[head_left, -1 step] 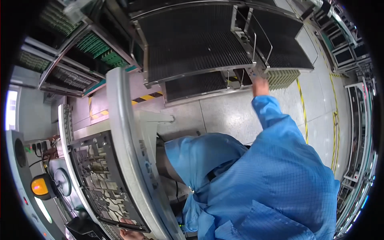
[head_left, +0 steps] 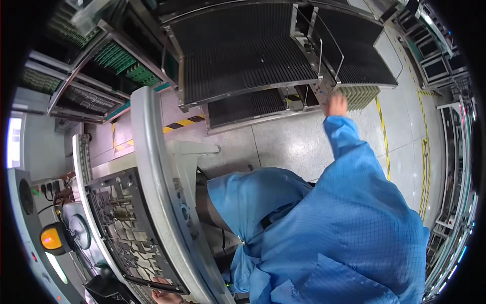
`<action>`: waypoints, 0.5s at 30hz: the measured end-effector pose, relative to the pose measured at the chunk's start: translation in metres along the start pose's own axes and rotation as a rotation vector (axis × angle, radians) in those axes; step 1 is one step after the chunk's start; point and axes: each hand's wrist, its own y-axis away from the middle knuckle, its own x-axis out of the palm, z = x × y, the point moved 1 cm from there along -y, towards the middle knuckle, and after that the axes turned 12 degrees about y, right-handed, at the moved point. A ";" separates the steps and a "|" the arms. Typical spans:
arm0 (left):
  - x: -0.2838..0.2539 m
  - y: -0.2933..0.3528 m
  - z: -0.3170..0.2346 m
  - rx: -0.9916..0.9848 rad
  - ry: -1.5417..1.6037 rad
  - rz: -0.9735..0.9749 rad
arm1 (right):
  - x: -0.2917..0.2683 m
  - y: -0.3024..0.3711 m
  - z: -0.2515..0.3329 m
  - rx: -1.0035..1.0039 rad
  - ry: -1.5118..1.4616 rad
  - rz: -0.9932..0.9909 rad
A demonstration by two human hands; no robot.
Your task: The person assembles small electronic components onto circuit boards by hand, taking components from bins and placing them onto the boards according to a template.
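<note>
My right hand (head_left: 336, 105) is stretched far forward in a blue sleeve. It is at the near end of a black slotted rack, beside a row of thin greenish boards (head_left: 360, 97) standing side by side. Its fingertips point away from me and are hidden, so their grip does not show. Down at the lower left, my left hand (head_left: 166, 295) is partly cut off by the picture's edge. Its fingers are bent over the near edge of a black-framed plate (head_left: 132, 228) with many cut-outs, which lies between metal rails.
Black slotted racks (head_left: 248, 63) with wire handles stand ahead. At the far left are shelves with green boards (head_left: 124, 63). A thick pale metal beam (head_left: 148, 131) rises beside the plate. An orange lamp (head_left: 50, 238) is at the left. Yellow-black tape (head_left: 183, 123) marks the floor.
My right hand has shifted slightly right and towards me, away from the rack's metal end piece and closer to the boards. My left hand stays at the plate's edge.
</note>
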 end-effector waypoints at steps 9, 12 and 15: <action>-0.009 -0.019 0.015 -0.045 0.475 -0.311 | 0.063 -0.040 -0.061 0.209 0.130 0.344; -0.010 -0.018 0.017 -0.078 0.428 -0.277 | 0.082 -0.023 -0.072 0.184 0.089 0.362; -0.012 -0.023 0.020 -0.100 0.399 -0.233 | 0.100 -0.007 -0.085 0.174 0.044 0.362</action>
